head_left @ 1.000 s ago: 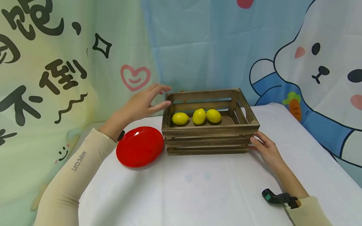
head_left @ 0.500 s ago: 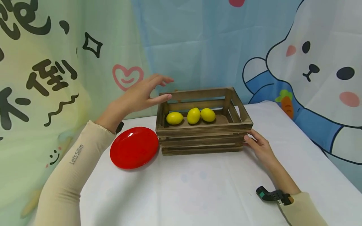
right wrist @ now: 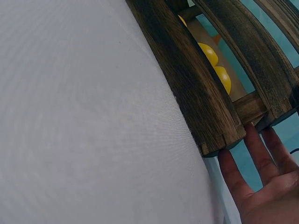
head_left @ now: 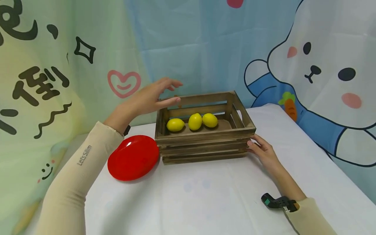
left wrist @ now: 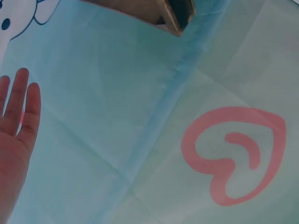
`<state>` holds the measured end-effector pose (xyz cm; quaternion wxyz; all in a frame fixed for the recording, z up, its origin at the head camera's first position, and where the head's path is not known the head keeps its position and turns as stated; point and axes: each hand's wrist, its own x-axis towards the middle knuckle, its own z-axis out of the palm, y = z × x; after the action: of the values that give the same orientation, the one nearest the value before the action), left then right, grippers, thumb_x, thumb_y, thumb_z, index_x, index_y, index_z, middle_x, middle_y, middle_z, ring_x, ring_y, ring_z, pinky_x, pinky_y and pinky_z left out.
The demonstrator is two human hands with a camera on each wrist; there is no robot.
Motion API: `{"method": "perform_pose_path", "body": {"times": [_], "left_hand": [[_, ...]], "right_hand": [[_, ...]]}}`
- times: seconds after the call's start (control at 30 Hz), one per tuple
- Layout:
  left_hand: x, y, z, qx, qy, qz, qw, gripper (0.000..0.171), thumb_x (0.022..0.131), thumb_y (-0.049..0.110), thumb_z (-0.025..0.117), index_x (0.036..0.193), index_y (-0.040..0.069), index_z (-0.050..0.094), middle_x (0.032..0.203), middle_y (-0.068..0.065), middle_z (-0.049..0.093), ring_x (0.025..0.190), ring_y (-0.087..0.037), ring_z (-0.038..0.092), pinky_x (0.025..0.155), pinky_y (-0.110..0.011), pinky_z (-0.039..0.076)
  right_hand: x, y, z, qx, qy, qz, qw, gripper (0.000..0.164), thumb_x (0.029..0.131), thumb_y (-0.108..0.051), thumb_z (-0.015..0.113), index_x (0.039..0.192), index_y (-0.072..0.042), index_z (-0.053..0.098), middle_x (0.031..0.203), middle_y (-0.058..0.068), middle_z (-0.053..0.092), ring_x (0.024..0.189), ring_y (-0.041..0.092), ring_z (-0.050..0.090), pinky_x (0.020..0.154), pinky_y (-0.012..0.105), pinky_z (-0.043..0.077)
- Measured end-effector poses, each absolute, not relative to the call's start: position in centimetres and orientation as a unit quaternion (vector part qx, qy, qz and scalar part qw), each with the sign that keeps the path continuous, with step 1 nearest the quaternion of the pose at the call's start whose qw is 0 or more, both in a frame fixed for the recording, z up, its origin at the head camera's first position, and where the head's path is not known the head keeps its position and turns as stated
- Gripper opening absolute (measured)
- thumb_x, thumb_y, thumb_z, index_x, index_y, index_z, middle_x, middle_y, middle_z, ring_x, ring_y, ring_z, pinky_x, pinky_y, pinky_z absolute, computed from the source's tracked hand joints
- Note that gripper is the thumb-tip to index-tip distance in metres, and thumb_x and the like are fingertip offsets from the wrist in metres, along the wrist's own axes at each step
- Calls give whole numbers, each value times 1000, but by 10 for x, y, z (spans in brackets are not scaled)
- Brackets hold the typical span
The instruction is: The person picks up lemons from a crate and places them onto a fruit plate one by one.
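A slatted wooden crate stands on the white-covered table. Inside it, three yellow lemons lie in a row; parts of them show between the slats in the right wrist view. My left hand is raised at the crate's back left corner, fingers spread and holding nothing. Its palm side and several fingers appear at the left edge of the left wrist view. At the crate's front right corner, my right hand touches the wood with its extended fingertips.
A red plate sits just left of the crate, partly behind the left sleeve. White cloth covers the table in front. A printed curtain hangs close behind the crate.
The head view has turned right, so everything slides left in it. Relative to the crate, my left hand has moved right and slightly up. My right hand stays at the corner.
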<state>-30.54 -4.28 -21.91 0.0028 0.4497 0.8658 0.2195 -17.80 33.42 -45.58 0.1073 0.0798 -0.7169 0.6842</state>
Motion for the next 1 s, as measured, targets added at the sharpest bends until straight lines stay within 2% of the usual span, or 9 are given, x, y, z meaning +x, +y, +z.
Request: {"method": "perform_pose_path", "body": {"times": [0.2,0.3,0.43,0.53,0.8,1.0], "left_hand": [[-309,-33,-222,466,858,217,18,55,96,35,62,144,15,43,142,-2,47,125,-17,46,98,-37,47],[-311,-27,-224,469,852,232,27,55,96,35,61,144,16,43,142,-1,47,126,-17,46,99,-36,46],[-315,-18,-226,472,846,245,31,55,97,38,60,145,18,42,143,1,46,126,-14,46,98,-35,47],[-319,-11,-228,475,842,253,38,55,97,38,59,145,18,41,144,2,45,126,-14,46,99,-36,47],[-330,11,-231,501,824,262,29,53,98,36,57,145,15,42,142,-1,48,125,-15,48,104,-34,40],[-338,27,-236,510,817,267,31,53,99,38,55,145,16,42,141,-2,49,124,-15,49,103,-35,41]], "right_hand": [[-179,329,-457,63,-725,680,93,36,101,-12,53,132,-29,56,119,-18,55,106,-5,57,86,15,51],[-178,327,-457,56,-734,671,89,37,101,-14,53,138,-22,54,120,-18,54,106,-5,56,86,14,50],[-179,327,-454,51,-750,654,85,45,102,-16,53,144,-5,45,121,-18,53,108,-5,55,86,14,50],[-179,328,-454,51,-757,646,84,49,102,-17,52,146,0,40,123,-18,52,109,-5,55,87,14,50],[-178,332,-451,59,-750,652,92,47,102,-15,51,146,-1,41,124,-18,53,108,-3,57,87,16,50],[-175,338,-453,63,-739,663,97,43,102,-14,52,144,-10,47,123,-20,54,107,-5,57,87,15,50]]}}
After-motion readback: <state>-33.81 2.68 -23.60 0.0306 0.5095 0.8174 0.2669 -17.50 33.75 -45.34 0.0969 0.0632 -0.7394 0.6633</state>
